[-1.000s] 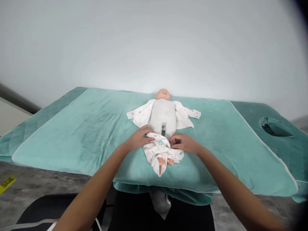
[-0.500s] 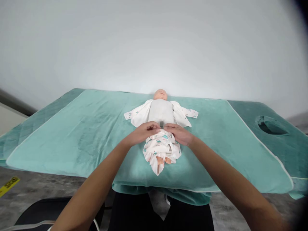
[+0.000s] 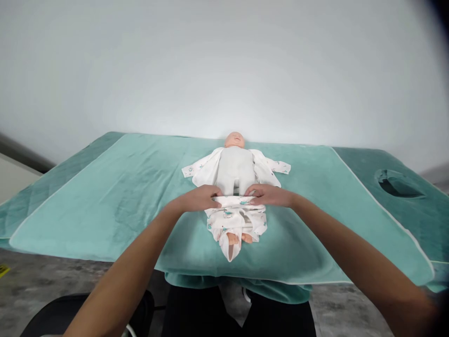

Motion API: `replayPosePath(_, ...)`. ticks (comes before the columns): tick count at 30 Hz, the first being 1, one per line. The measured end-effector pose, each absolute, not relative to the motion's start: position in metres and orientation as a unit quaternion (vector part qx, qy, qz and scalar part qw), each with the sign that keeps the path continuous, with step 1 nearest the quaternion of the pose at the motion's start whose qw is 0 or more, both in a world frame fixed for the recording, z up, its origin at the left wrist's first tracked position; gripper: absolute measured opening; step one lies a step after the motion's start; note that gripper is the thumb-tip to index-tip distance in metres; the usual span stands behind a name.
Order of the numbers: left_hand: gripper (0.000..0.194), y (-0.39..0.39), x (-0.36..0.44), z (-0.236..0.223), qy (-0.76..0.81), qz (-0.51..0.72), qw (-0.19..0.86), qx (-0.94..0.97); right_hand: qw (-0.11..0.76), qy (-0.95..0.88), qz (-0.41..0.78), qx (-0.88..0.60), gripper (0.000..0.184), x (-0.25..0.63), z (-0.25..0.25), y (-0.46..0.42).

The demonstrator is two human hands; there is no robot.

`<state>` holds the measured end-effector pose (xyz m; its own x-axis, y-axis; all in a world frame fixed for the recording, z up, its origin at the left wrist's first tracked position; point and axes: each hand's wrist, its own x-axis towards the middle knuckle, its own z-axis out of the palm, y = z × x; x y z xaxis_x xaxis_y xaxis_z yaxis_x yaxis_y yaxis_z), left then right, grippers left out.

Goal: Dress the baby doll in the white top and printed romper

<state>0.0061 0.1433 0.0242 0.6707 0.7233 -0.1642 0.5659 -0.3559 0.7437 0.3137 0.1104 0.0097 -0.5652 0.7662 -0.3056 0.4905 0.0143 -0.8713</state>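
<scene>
A baby doll [image 3: 235,166] with a grey cloth body lies on its back on a teal towel [image 3: 122,196], head away from me. A white printed jacket [image 3: 205,169] lies unfastened under its torso, sleeves spread to both sides. White printed trousers [image 3: 235,220] cover its legs, with the bare feet sticking out at the bottom. My left hand [image 3: 199,197] grips the left side of the trousers' waistband. My right hand [image 3: 267,195] grips the right side. Both hands have their fingers closed on the fabric at the doll's thighs.
The towel covers a darker teal massage table [image 3: 365,161] with a face hole [image 3: 399,187] at the right. A plain white wall [image 3: 224,70] stands behind. Grey floor [image 3: 42,276] and a dark seat [image 3: 59,313] lie below the near edge.
Both hands slid the trousers' waistband up the doll's legs, met near the middle, then spread apart to the waistband's two sides. The trousers now sit higher and flatter.
</scene>
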Motion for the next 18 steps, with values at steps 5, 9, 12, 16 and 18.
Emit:
replayPosePath(5,0.009,0.158,0.025,-0.026,0.443,0.331,0.306,0.775,0.245,-0.767,0.303,-0.510,0.008,0.315,-0.012,0.107)
replayPosePath(9,0.009,0.172,0.043,-0.040,0.435,0.394,0.318,0.744,0.412,-0.745,0.172,-0.495,0.008,0.301,-0.038,0.121)
replayPosePath(12,0.009,0.189,0.048,-0.037,0.457,0.406,0.347,0.711,0.447,-0.695,0.172,-0.537,0.007,0.296,-0.050,0.136)
replayPosePath(16,0.008,0.221,0.059,-0.027,0.527,0.412,0.337,0.663,0.433,-0.612,0.157,-0.643,0.007,0.292,-0.045,0.171)
replayPosePath(18,0.009,0.238,0.065,-0.023,0.551,0.428,0.342,0.629,0.440,-0.593,0.150,-0.658,0.007,0.291,-0.041,0.193)
